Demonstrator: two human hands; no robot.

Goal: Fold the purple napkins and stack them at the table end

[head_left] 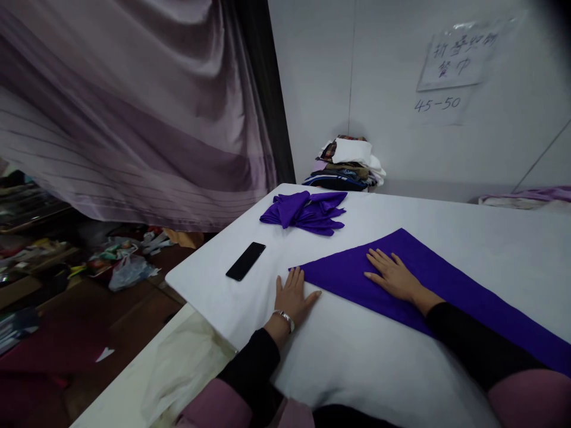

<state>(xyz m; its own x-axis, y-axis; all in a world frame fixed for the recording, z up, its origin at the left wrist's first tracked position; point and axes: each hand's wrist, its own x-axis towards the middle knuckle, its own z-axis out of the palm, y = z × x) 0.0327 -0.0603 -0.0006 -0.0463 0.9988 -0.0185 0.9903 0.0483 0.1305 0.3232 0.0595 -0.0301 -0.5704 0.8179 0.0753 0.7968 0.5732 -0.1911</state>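
Note:
A purple cloth (428, 267) lies flat on the white table, its left end narrowing to a point and its right end running toward the right edge of the view. My left hand (295, 297), with a silvery band at the wrist, rests palm down, its fingertips at the cloth's left tip. Spread flat on the cloth's middle part is my right hand (393, 276), fingers apart, holding nothing. A crumpled, bunched purple cloth (303, 211) sits at the table's back left.
A black phone (245, 261) lies on the white table (250, 303) left of my hands. Folded clothes (348, 163) are stacked behind the table. A draped curtain (178, 107) hangs at left, with bags (129, 270) on the floor. Papers with writing (459, 59) are on the wall.

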